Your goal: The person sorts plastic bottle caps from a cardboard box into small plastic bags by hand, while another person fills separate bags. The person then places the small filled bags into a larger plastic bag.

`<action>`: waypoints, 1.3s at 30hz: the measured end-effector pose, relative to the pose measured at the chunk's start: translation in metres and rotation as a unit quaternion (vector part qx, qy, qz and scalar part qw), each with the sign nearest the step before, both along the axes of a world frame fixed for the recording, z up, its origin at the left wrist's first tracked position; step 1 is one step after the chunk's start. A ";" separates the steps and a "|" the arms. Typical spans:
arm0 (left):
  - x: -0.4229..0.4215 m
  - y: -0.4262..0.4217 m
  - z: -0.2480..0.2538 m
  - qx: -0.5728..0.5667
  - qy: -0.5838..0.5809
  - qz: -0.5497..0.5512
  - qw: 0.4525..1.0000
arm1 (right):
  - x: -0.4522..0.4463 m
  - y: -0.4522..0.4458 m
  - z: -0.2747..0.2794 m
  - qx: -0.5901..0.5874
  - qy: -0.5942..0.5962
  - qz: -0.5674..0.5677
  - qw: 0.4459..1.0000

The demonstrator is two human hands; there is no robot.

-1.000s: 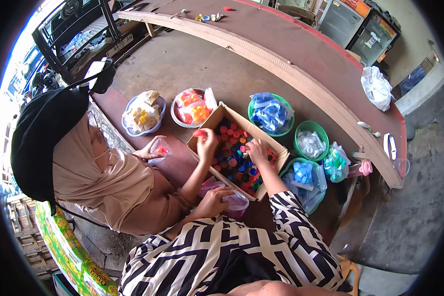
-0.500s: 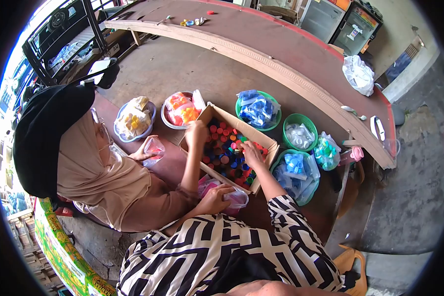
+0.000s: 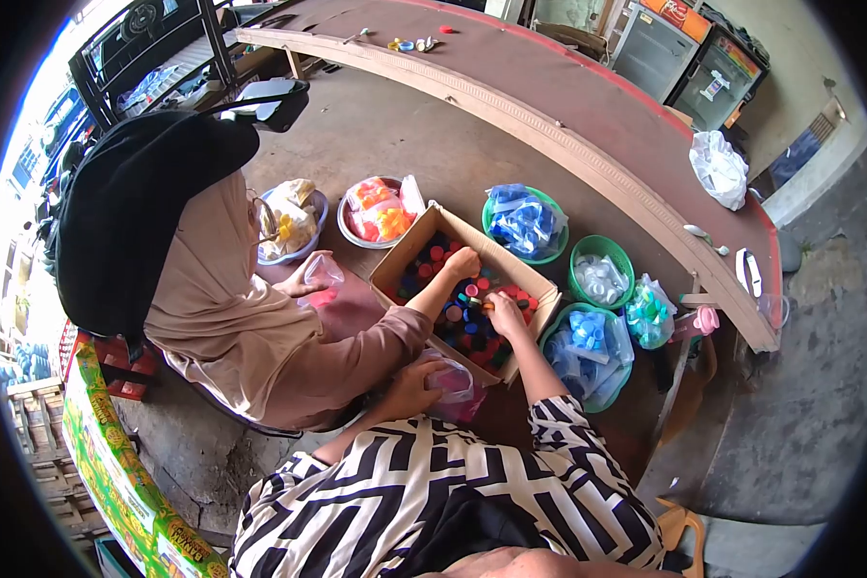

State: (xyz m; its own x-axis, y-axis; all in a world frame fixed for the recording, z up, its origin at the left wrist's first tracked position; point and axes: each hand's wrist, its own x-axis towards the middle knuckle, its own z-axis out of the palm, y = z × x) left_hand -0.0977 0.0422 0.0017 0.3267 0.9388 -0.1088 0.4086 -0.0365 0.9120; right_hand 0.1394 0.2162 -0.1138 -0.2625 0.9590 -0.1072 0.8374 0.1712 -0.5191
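An open cardboard box (image 3: 541, 326) full of loose bottle caps (image 3: 453, 313), red, blue, black and green, stands before me. My right hand (image 3: 507, 316) reaches down inside its right half, fingers curled among the caps; whatever they hold is hidden. At the box's near side, my left hand (image 3: 412, 387) grips a clear plastic bag (image 3: 450, 383) with pink showing at its lower part. A co-worker sits on my left. One of that person's hands (image 3: 464, 262) is in the box, and the other (image 3: 303, 282) holds a clear bag (image 3: 325, 279) with red inside.
Around the box stand bowls of bagged caps: a white-blue bowl (image 3: 320, 214), a metal bowl (image 3: 345, 231), green baskets (image 3: 561, 252) and a teal bowl (image 3: 629, 376). A long wooden rail (image 3: 549, 144) crosses behind them. A white bag (image 3: 720, 170) lies beyond it.
My right hand has sunk lower among the caps, its fingers more curled. The co-worker's hand has gone down into the box, and that person leans further in. My view has shifted slightly.
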 end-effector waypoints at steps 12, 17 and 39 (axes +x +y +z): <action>0.035 0.025 -0.024 0.067 0.001 -0.080 0.995 | 0.013 -0.058 0.025 -0.224 0.428 -0.068 0.873; 0.034 0.030 -0.024 0.077 0.010 -0.074 0.994 | 0.013 -0.070 0.027 -0.115 0.346 -0.030 0.931; 0.033 0.038 -0.014 0.024 0.030 -0.069 0.997 | 0.023 -0.098 0.066 -0.212 0.570 -0.087 0.789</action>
